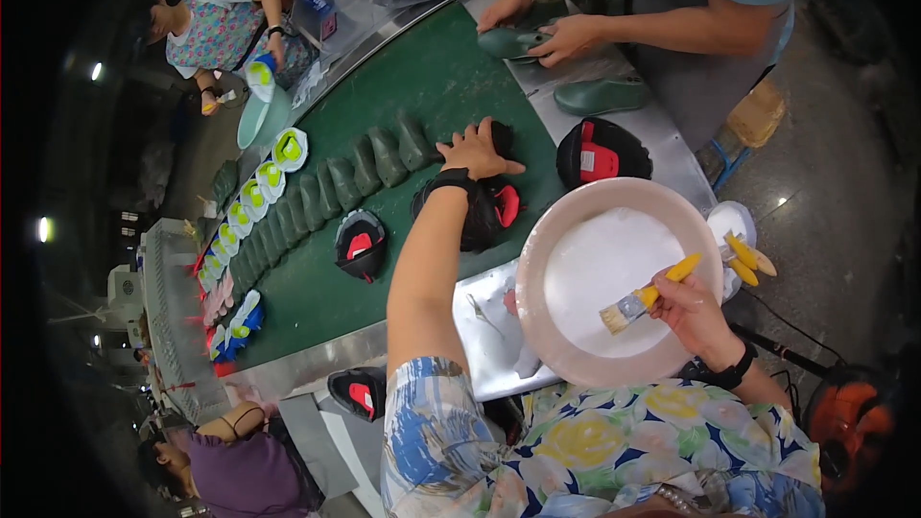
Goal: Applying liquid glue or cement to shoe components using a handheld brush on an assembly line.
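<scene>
My left hand (480,149) reaches over the green belt with its fingers spread, touching or just above a black shoe upper (501,137). Under my left wrist lies another black shoe upper (480,221) with a red lining. My right hand (693,317) grips the yellow handle of a paintbrush (633,307), its pale bristles over a wide pinkish basin (535,273). White liquid (604,259) fills much of the basin. A further black and red shoe upper (361,244) sits on the belt left of my forearm.
Dark green shoe lasts (341,182) stand in a row on the green belt (422,77), beside white-and-yellow shoe pieces (254,197). Across the belt, a co-worker's hands (566,38) hold a green last (513,42). More yellow-handled brushes (743,259) lie right of the basin. Other people work at left.
</scene>
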Action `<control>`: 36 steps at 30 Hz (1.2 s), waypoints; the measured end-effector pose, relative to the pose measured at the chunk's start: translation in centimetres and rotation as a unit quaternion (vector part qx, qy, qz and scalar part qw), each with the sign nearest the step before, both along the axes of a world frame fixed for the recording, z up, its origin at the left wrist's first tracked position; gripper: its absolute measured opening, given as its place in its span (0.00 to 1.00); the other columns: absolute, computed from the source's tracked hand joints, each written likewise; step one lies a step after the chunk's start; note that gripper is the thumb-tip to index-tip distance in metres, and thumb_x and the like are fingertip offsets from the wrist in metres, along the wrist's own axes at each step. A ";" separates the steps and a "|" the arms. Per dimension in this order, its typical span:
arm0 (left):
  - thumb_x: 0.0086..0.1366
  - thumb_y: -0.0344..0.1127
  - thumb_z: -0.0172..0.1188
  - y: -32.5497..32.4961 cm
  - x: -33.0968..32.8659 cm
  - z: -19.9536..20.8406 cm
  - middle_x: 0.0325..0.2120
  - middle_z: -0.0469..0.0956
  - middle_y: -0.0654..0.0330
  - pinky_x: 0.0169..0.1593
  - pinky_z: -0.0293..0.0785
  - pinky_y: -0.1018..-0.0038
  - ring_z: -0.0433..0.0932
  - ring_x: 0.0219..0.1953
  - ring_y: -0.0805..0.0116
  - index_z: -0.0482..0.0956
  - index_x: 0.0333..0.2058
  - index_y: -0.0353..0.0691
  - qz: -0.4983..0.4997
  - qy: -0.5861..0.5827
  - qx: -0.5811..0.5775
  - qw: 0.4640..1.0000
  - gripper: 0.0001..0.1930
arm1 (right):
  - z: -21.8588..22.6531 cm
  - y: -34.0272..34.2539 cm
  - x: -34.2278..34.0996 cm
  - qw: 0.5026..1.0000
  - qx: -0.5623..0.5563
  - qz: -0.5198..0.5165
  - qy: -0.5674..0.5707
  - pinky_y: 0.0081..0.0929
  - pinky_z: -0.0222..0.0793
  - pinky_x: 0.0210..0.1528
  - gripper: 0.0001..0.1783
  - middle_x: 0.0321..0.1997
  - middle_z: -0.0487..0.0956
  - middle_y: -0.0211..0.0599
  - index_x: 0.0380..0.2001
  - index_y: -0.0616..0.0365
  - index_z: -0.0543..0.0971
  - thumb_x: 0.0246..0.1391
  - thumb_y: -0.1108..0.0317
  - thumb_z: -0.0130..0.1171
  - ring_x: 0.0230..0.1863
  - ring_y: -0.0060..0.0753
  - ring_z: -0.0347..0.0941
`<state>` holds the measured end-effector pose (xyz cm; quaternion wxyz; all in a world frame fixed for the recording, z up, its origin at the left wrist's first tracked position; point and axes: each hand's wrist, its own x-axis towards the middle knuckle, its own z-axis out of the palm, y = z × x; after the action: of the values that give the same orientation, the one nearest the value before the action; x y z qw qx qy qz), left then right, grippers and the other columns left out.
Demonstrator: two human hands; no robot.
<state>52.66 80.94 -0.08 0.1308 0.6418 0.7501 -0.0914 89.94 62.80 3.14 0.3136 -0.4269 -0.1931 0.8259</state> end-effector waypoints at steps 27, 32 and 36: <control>0.56 0.33 0.63 -32.1 1.0 0.2 0.39 0.75 0.46 0.46 0.72 0.58 0.74 0.43 0.45 0.70 0.49 0.35 0.062 -0.035 0.300 0.951 0.22 | 0.3 2.8 -2.8 0.808 0.493 0.189 -0.263 0.26 0.73 0.37 0.13 0.32 0.81 0.42 0.37 0.65 0.77 0.56 0.65 0.64 0.33 0.29 0.79; 0.55 0.36 0.66 -30.4 0.5 2.9 0.42 0.79 0.53 0.44 0.75 0.57 0.76 0.43 0.49 0.79 0.44 0.40 0.043 0.075 0.119 0.989 0.17 | -1.7 2.7 -6.6 0.733 0.557 0.278 -0.274 0.40 0.73 0.39 0.16 0.31 0.80 0.54 0.36 0.67 0.78 0.52 0.63 0.65 0.34 0.54 0.79; 0.53 0.26 0.61 -32.6 -3.0 7.6 0.37 0.79 0.56 0.46 0.78 0.59 0.79 0.42 0.54 0.77 0.43 0.39 -0.018 -0.026 0.336 0.941 0.16 | -0.6 1.5 -6.6 0.658 0.576 0.397 -0.278 0.39 0.72 0.41 0.12 0.34 0.79 0.53 0.36 0.65 0.77 0.54 0.68 0.64 0.35 0.54 0.78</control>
<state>49.67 48.34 7.49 -0.0751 0.6637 0.7220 0.1803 83.31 64.27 2.56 0.0710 -0.2531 -0.8596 0.4381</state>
